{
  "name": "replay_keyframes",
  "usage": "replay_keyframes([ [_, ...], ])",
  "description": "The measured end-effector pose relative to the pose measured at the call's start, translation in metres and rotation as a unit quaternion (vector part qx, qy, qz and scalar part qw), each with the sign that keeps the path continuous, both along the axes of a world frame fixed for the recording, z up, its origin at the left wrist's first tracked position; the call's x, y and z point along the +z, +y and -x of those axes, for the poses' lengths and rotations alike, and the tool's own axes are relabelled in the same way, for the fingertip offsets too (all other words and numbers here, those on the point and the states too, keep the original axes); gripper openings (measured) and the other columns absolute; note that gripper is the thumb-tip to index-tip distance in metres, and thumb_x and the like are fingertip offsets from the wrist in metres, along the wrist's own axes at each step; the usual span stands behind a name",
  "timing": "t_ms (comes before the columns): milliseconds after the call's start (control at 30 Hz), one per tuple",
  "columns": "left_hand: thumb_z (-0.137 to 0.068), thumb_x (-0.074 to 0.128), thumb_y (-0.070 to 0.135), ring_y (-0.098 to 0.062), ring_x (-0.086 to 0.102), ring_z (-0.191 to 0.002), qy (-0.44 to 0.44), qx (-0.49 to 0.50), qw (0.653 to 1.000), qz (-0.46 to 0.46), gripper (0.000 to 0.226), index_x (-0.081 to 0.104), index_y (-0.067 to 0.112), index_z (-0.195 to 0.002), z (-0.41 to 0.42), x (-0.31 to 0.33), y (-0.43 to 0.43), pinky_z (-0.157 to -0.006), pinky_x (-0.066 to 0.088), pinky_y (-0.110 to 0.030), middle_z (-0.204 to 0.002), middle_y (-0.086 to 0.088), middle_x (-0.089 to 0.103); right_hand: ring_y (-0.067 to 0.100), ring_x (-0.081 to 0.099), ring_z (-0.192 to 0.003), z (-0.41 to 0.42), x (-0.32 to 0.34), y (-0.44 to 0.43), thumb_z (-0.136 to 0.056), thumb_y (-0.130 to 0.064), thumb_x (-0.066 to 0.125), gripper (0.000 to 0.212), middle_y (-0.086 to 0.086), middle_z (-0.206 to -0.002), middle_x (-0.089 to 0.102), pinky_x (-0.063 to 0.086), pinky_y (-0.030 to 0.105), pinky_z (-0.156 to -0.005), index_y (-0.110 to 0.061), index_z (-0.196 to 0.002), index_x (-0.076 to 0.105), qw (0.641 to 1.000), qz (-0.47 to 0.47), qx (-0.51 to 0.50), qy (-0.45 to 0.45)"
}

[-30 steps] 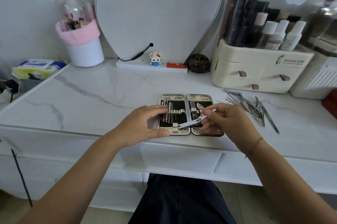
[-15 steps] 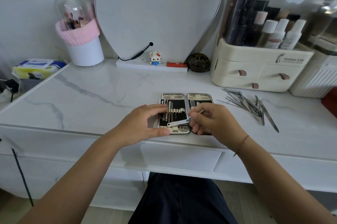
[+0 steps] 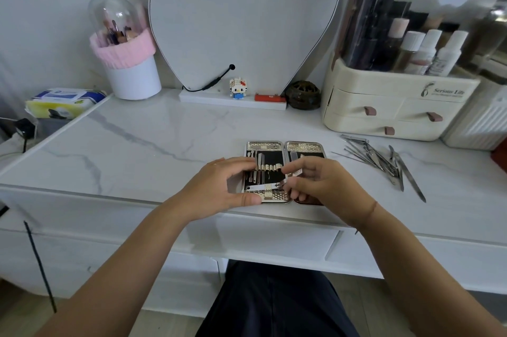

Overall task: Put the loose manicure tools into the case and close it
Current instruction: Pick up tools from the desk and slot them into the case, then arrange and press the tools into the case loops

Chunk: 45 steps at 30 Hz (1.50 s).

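An open manicure case [image 3: 304, 147] with gold rims and black lining lies flat near the marble table's front edge, several steel tools strapped into its left half. My left hand [image 3: 219, 186] grips the case's left edge, thumb on the near rim, fingers on the left rim. My right hand [image 3: 321, 186] pinches a flat steel nail clipper [image 3: 264, 186] at its right end, and the clipper lies crosswise low over the left half. Much of the right half is hidden by my right hand. A pile of loose steel tools [image 3: 384, 161] lies to the right of the case.
A cream cosmetic organiser [image 3: 395, 106] with drawers stands back right. A mirror [image 3: 241, 21], a small block figure [image 3: 237, 87] and a dark round holder [image 3: 303, 95] line the back. A white brush pot [image 3: 129, 73] stands back left, wipes packs [image 3: 65, 102] beside it.
My right hand has carried the nail clipper from above the case's middle down and left onto the lower part of the left half. My left hand has stayed on the case.
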<state>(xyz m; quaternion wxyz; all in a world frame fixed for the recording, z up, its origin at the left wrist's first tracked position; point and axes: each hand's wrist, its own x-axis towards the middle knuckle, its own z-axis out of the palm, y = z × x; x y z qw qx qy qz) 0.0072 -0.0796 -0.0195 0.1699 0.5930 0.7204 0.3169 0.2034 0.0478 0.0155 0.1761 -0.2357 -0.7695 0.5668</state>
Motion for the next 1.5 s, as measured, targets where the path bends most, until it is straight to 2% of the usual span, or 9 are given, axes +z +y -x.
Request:
replay_keyframes([
  [167, -0.057, 0.062, 0.078, -0.002, 0.041, -0.129, -0.012, 0.002, 1.000, -0.011, 0.090, 0.052, 0.030, -0.132, -0.001, 0.000, 0.000, -0.111, 0.033, -0.037, -0.140, 0.015, 0.047, 0.021, 0.057, -0.056, 0.004, 0.000, -0.001, -0.081, -0.003, 0.067, 0.009, 0.015, -0.070, 0.067, 0.050, 0.025, -0.055, -0.001, -0.090, 0.068, 0.996, 0.050, -0.041, 0.054],
  [367, -0.061, 0.064, 0.071, -0.001, 0.040, -0.129, 0.004, 0.004, 1.000, -0.003, 0.082, 0.051, 0.032, -0.132, -0.004, 0.005, -0.002, -0.110, 0.033, -0.035, -0.139, 0.019, 0.046, 0.002, 0.050, -0.054, 0.028, -0.004, -0.010, -0.074, -0.019, 0.076, 0.006, -0.003, -0.066, 0.062, 0.042, 0.011, -0.058, -0.019, -0.078, 0.072, 0.982, -0.183, -0.038, -0.027],
  [500, -0.059, 0.062, 0.074, 0.000, 0.037, -0.131, 0.007, 0.005, 1.000, 0.001, 0.086, 0.049, 0.033, -0.133, -0.002, 0.003, -0.002, -0.112, 0.031, -0.034, -0.142, 0.019, 0.043, 0.005, 0.047, -0.062, 0.027, -0.008, -0.010, -0.075, -0.022, 0.075, 0.009, -0.008, -0.072, 0.053, 0.038, 0.018, -0.068, -0.019, -0.083, 0.074, 0.951, -0.303, -0.003, -0.062],
  [833, -0.059, 0.062, 0.072, 0.001, 0.037, -0.130, 0.012, -0.006, 1.000, -0.006, 0.088, 0.049, 0.029, -0.134, -0.003, 0.006, 0.000, -0.111, 0.028, -0.024, -0.142, 0.016, 0.043, 0.006, 0.050, -0.065, 0.021, -0.007, -0.003, -0.076, -0.016, 0.074, 0.009, -0.009, -0.074, 0.054, 0.042, 0.013, -0.064, -0.018, -0.084, 0.073, 0.963, -0.267, 0.015, -0.038],
  [933, -0.061, 0.067, 0.068, 0.002, 0.035, -0.129, -0.011, -0.021, 1.000, 0.015, 0.085, 0.048, 0.029, -0.134, 0.001, 0.010, 0.003, -0.107, 0.024, -0.017, -0.142, 0.017, 0.040, 0.007, 0.053, -0.065, 0.006, -0.001, 0.014, -0.078, -0.017, 0.072, 0.007, -0.010, -0.074, 0.061, 0.043, 0.011, -0.062, -0.020, -0.084, 0.074, 0.962, -0.264, -0.062, -0.014],
  [1000, -0.062, 0.067, 0.066, 0.002, 0.031, -0.132, -0.031, -0.021, 0.999, 0.023, 0.082, 0.047, 0.031, -0.135, 0.005, 0.014, 0.008, -0.109, 0.022, -0.020, -0.143, 0.019, 0.034, 0.009, 0.057, -0.069, -0.012, 0.002, 0.039, -0.079, -0.018, 0.071, 0.007, -0.005, -0.077, 0.066, 0.044, 0.008, -0.062, -0.018, -0.085, 0.074, 0.942, -0.297, -0.155, -0.020],
  [1133, -0.071, 0.058, 0.061, -0.003, 0.032, -0.133, -0.031, 0.030, 0.999, -0.009, 0.072, 0.048, 0.029, -0.134, 0.011, 0.019, 0.028, -0.111, 0.024, -0.029, -0.144, 0.012, 0.035, 0.011, 0.060, -0.078, -0.039, 0.000, 0.087, -0.080, -0.017, 0.070, 0.009, 0.000, -0.085, 0.069, 0.043, 0.017, -0.074, -0.014, -0.087, 0.074, 0.912, -0.307, -0.255, -0.099],
  [1300, -0.085, 0.046, 0.056, -0.009, 0.043, -0.127, -0.038, 0.102, 0.994, -0.022, 0.057, 0.051, 0.023, -0.132, 0.017, 0.010, 0.039, -0.101, 0.031, -0.028, -0.135, 0.006, 0.052, 0.014, 0.059, -0.082, -0.036, -0.009, 0.111, -0.077, -0.021, 0.068, 0.006, -0.011, -0.078, 0.063, 0.048, 0.030, -0.078, -0.026, -0.074, 0.069, 0.893, -0.352, -0.191, -0.204],
  [1500, -0.093, 0.046, 0.044, -0.005, 0.041, -0.125, -0.040, 0.107, 0.993, -0.029, 0.047, 0.051, 0.021, -0.134, 0.013, 0.012, 0.036, -0.097, 0.026, -0.020, -0.139, 0.005, 0.050, 0.020, 0.060, -0.079, -0.029, 0.005, 0.117, -0.081, -0.023, 0.066, 0.011, -0.006, -0.072, 0.064, 0.052, 0.038, -0.079, -0.017, -0.072, 0.068, 0.880, -0.351, -0.142, -0.288],
])
